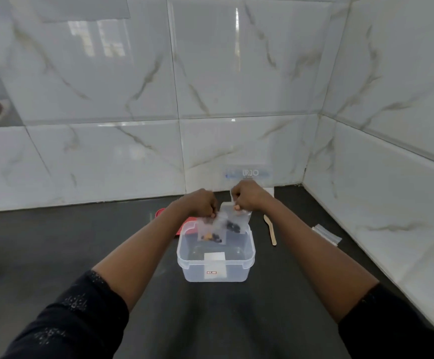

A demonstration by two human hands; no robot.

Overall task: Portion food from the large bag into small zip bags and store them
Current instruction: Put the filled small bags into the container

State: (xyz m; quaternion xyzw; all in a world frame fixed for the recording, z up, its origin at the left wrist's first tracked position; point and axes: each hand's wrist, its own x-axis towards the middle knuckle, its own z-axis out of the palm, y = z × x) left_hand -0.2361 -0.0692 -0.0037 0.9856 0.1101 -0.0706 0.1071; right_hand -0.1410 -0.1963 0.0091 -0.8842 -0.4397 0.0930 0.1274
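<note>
1. The dark counter (55, 242) carries everything; the large bag (249, 173) leans on the tiled wall behind the hands.
2. The clear box (248, 257) stands open in the middle, and its red lid (160, 212) lies behind it to the left.
3. The left hand (200, 203) and the right hand (247, 196) are both curled, and each seems to pinch the top edge of a small bag.
4. The two small bags (232, 216) hang over the back of the box, overlapping. They hold a few dark and orange pieces.
5. I judge that these bags are light, thin, soft and a bit slippery. The stiffer zip strip on top is the best place to hold them, so the food stays low.
6. A wooden spoon (270, 230) and a pile of spare bags (327, 235) lie to the right.
</note>
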